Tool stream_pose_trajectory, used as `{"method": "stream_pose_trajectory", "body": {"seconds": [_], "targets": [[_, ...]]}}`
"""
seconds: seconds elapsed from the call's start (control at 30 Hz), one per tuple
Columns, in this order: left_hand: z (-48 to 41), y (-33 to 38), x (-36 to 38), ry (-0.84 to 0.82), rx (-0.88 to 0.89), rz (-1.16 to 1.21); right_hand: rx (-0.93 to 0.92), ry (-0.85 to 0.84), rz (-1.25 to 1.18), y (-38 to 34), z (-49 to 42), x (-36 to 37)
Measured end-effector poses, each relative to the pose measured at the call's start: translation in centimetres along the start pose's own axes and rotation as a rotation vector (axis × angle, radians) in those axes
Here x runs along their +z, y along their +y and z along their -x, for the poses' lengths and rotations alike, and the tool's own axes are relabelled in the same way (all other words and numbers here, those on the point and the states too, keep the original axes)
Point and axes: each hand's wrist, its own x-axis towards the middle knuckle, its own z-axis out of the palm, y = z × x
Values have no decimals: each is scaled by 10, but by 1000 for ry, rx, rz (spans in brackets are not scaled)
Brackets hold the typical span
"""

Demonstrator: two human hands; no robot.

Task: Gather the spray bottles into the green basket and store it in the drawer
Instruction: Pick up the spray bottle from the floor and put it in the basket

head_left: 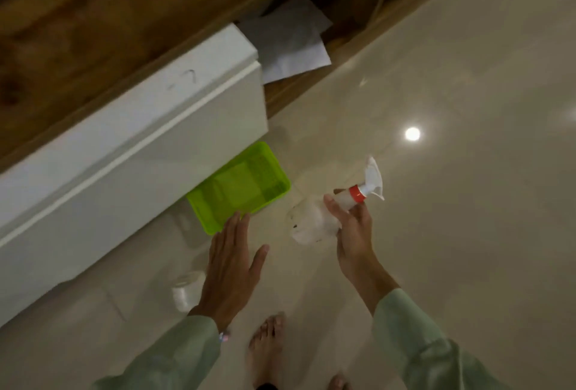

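Observation:
A bright green basket (240,187) lies on the glossy floor against the white cabinet front; nothing shows inside it. My right hand (352,227) grips a white spray bottle (311,224) by its neck, below its orange collar and white trigger head, and holds it tilted above the floor just right of the basket. My left hand (230,262) hovers flat with fingers spread, its fingertips at the basket's near corner, holding nothing. A second pale bottle-like object (187,291) sits on the floor beside my left wrist, partly hidden and blurred.
A white drawer front (131,146) juts out at the left under a wooden top. Behind it an open wooden drawer (343,25) holds white papers (290,43). My bare feet (268,346) stand on the shiny tile floor.

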Motion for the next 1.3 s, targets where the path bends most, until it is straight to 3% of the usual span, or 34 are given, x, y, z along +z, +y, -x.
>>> {"method": "stream_pose_trajectory", "body": {"seconds": [0.27,0.63,0.83,1.3], "targets": [[-14,-45,2,21,-94,47,-131,20,120,22,-26,67],[-80,-77,58,96,-186,27,-428,-104,501,73,-103,102],[-87,-84,81,61,-210,16,-433,-120,655,103,-128,100],[-58,-79,83,61,-227,26,-704,-171,957,126,-110,37]]}}
